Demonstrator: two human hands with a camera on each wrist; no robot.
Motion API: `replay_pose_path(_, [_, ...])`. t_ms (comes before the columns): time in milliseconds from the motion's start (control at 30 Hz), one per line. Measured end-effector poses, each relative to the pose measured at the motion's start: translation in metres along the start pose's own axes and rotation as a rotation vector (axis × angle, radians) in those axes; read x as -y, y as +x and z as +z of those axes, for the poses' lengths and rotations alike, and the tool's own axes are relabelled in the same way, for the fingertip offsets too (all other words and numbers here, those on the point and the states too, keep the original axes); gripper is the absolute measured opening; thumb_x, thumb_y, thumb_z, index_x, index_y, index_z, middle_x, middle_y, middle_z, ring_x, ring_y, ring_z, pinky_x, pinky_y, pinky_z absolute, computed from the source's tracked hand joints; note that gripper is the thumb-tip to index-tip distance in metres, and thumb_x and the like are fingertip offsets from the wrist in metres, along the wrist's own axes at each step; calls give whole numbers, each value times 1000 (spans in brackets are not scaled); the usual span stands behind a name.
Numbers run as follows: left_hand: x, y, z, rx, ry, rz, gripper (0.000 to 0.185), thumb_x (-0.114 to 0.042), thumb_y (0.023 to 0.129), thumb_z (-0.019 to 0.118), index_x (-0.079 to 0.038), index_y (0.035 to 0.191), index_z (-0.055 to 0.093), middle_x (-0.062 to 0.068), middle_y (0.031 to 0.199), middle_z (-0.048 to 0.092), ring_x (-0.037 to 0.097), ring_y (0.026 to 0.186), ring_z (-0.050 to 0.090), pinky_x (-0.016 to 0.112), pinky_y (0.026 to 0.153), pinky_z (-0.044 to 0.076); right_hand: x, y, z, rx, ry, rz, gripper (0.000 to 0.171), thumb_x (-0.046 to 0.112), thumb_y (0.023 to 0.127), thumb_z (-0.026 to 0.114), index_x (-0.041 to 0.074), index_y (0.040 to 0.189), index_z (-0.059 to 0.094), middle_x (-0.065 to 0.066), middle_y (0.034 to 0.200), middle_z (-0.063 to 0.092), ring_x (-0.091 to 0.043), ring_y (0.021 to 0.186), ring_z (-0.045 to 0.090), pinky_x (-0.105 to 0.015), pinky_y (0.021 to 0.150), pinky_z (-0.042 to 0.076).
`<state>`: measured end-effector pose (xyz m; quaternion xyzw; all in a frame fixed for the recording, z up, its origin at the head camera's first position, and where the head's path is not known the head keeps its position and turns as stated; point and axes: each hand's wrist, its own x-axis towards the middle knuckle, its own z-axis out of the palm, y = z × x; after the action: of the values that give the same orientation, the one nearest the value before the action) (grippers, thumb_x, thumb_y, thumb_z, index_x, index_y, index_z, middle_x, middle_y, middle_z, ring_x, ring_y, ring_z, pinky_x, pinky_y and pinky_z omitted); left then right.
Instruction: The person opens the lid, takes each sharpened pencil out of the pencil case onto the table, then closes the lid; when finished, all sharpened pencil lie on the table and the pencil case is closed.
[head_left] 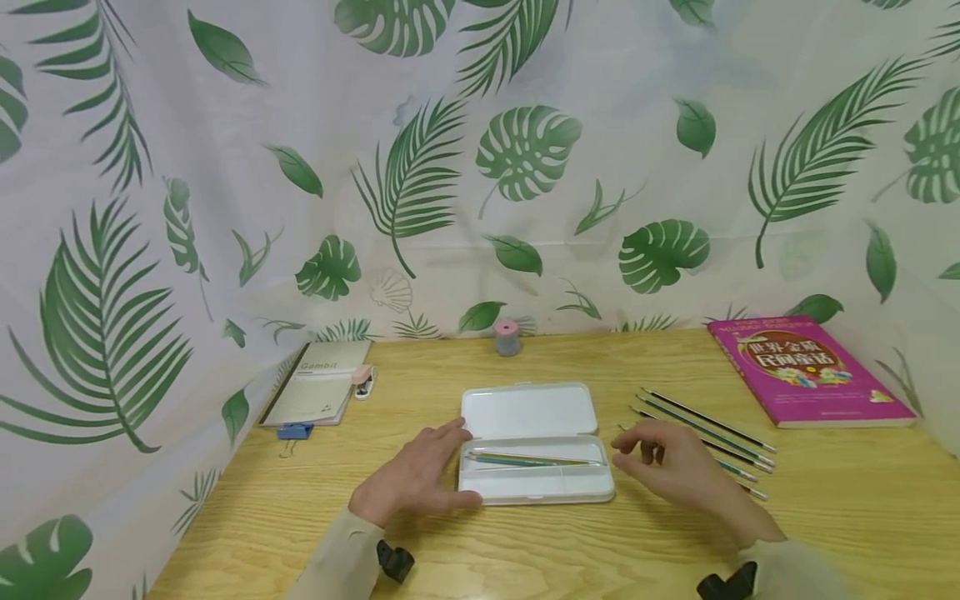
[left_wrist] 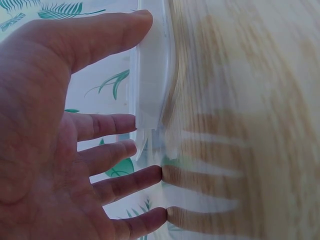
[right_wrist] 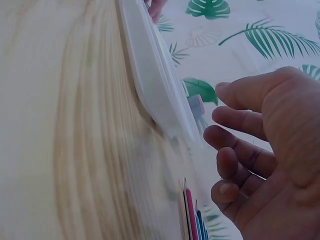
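Observation:
A white pencil case (head_left: pixel 536 499) lies on the wooden table with its lid (head_left: pixel 528 410) folded back. Pencils (head_left: pixel 517 458) rest in its rear compartment. My left hand (head_left: pixel 416 473) is at the case's left end, fingers stretched out and thumb along the near corner; in the left wrist view the thumb lies against the white case (left_wrist: pixel 154 65). To the right of the case hovers my right hand (head_left: pixel 667 467), its fingers loosely bent with nothing between them. Several loose pencils (head_left: pixel 712 422) lie beside and partly behind that hand; the right wrist view shows their pointed ends.
A pink book (head_left: pixel 817 400) lies at the back right. At the back left are a notebook (head_left: pixel 321 383), a small pink-and-white stapler (head_left: pixel 363 382) and a blue binder clip (head_left: pixel 295 432). A pink-topped grey cylinder (head_left: pixel 507 340) stands behind the case, near the leaf-patterned curtain (head_left: pixel 420 292).

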<state>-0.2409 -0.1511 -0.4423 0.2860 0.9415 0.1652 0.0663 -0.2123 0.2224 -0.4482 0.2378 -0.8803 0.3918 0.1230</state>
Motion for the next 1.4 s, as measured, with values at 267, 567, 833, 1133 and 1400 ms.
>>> replay_pose_path(267, [0,-1,-1,8,-5,-2,87,-61,82,72,-11,147,44,12,160,30,36,139,38,52,112,34,7,12,22,2,17,-131,9,10,84,79,12,92,75,5,88,67,-5,62,46,-22,53,40])
replay_pose_path(567, [2,0,-1,2,11,-7,87,-62,81,71,-12,147,44,11,160,30,34,139,39,50,112,35,8,17,29,113,-99,-141,19,16,92,73,3,106,75,-3,101,68,0,60,45,-22,56,44])
replay_pose_path(833, [1,0,-1,2,22,-12,87,-62,81,71,-12,147,44,11,160,30,33,138,40,49,112,35,6,21,34,209,-244,-153,16,14,96,65,9,106,77,4,99,63,-9,83,59,-28,68,52])
replay_pose_path(1133, [1,0,-2,-1,19,2,86,-61,82,71,-12,147,44,11,160,30,34,137,40,49,111,36,8,22,33,266,-209,-125,17,12,96,64,9,107,76,10,91,54,-2,74,47,-23,62,43])
replay_pose_path(1400, [1,-1,-2,4,9,-2,86,-61,81,72,-13,147,44,10,161,30,33,137,40,50,111,36,7,23,32,279,-179,-44,9,13,96,66,15,100,74,10,92,55,-6,78,50,-26,66,46])
